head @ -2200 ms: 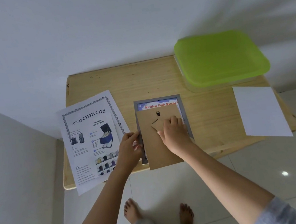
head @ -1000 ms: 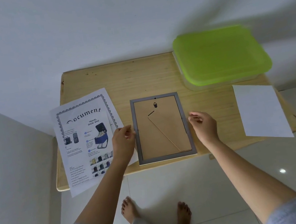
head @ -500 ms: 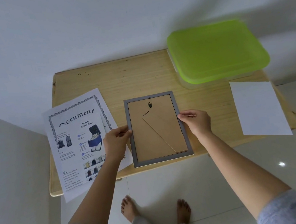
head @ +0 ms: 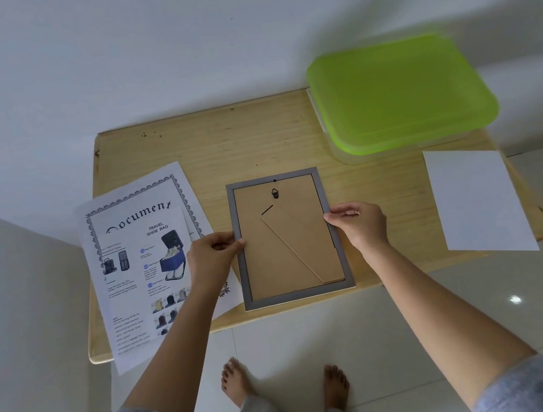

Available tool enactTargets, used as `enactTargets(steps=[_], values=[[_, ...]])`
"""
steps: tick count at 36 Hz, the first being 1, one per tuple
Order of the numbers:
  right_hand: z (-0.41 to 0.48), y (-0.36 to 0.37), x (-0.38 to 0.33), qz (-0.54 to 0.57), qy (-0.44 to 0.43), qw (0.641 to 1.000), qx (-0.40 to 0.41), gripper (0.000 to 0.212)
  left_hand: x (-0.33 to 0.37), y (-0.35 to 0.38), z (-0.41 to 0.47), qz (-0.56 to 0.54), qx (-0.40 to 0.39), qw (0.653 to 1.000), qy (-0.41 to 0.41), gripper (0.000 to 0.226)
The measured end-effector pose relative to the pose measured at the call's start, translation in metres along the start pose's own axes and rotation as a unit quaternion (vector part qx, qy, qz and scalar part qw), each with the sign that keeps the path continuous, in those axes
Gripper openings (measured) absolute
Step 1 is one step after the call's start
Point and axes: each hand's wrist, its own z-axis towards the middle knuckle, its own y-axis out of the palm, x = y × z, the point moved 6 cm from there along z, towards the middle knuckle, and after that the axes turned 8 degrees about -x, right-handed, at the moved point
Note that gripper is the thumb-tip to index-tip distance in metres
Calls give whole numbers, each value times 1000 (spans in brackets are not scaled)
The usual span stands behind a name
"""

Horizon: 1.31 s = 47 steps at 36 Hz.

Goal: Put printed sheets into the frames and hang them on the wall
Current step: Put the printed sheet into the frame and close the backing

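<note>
Grey picture frame is lying face down on the wooden table, near the front edge, so all you get is the brown backing board, the folded stand and a little black hanger at the top. Whatever sheet is inside is hidden. The left hand is on the frame's left rail with the fingers curled and pinching the edge; the right hand does the same on the right rail, thumb and fingers closed on it. Can't tell if the frame is lifted at all or flat on the table.

Just left of the frame are two printed sheets, a travel shoe bag flyer overlapping a bordered "document" page; the small text is unreadable and the left hand covers part of them. Right of the frame a blank white sheet hangs off the table's edge. Behind it sits a green-lidded box, blurry, contents not visible.
</note>
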Motion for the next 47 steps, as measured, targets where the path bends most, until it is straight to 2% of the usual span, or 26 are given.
enactTargets(steps=[10, 25, 32, 35, 38, 43, 47], values=[[3, 2, -2, 13, 38, 999, -10, 21, 5, 3, -1, 2, 11, 1000, -4, 23], [6, 7, -7, -47, 44, 998, -5, 27, 7, 4, -1, 20, 17, 1000, -6, 20], [2, 6, -8, -95, -8, 995, -28, 22, 9, 7, 5, 96, -13, 995, 14, 14], [-3, 6, -12, -120, -53, 991, -14, 25, 15, 2, 7, 147, 17, 987, 61, 12], [-8, 15, -29, -172, -129, 977, -4, 36, 26, 1, 7, 189, 38, 975, 113, 20], [-4, 58, -59, -303, -243, 917, -89, 57, 21, 17, 22, 308, -29, 938, 157, 38], [4, 86, -64, -372, -268, 878, -135, 79, 10, 23, 30, 349, -74, 921, 159, 52]])
